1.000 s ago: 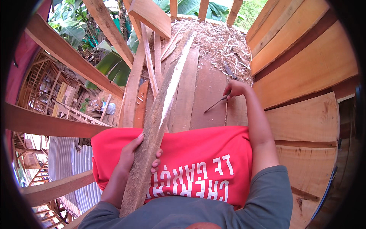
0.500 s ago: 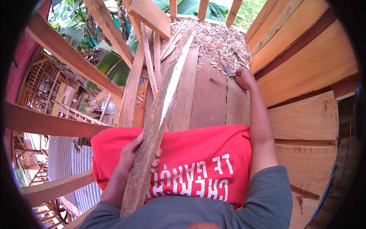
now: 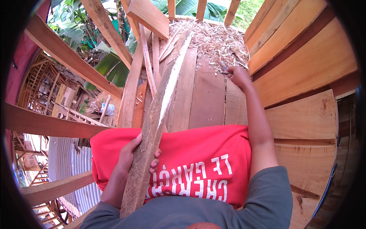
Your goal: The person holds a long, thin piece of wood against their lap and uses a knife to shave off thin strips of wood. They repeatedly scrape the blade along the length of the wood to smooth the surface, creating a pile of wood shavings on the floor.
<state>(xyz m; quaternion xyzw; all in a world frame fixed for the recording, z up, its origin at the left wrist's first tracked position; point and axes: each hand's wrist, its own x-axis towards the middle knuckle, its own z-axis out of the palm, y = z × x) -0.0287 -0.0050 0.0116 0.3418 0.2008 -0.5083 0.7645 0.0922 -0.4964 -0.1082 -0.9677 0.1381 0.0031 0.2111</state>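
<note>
A long rough wooden beam point(image 3: 146, 150) slants from my torso up to the far end of the planks. One face of it is pale and brightly lit along the upper half. My left hand point(image 3: 127, 153) wraps round its near part, thumb on the left edge and fingertips showing on the right. Off to the right, my right hand point(image 3: 239, 76) is closed on a knife point(image 3: 226, 72), apart from the beam. The knife's short grey blade looks foreshortened; its handle is mostly hidden in the fist. Red cloth point(image 3: 202, 152) with white lettering covers my lap beneath the beam.
Curly wood shavings point(image 3: 219, 42) pile up at the far end of the plank floor point(image 3: 207, 99). Loose boards point(image 3: 136, 91) lie left of the beam. Plank walling point(image 3: 305, 72) closes the right side. Spaced rails point(image 3: 53, 121) line the left, with corrugated sheet point(image 3: 68, 160) beyond.
My right hand has moved slightly left, and the knife has turned so that less of its blade shows. The beam and my left hand stay nearly the same.
</note>
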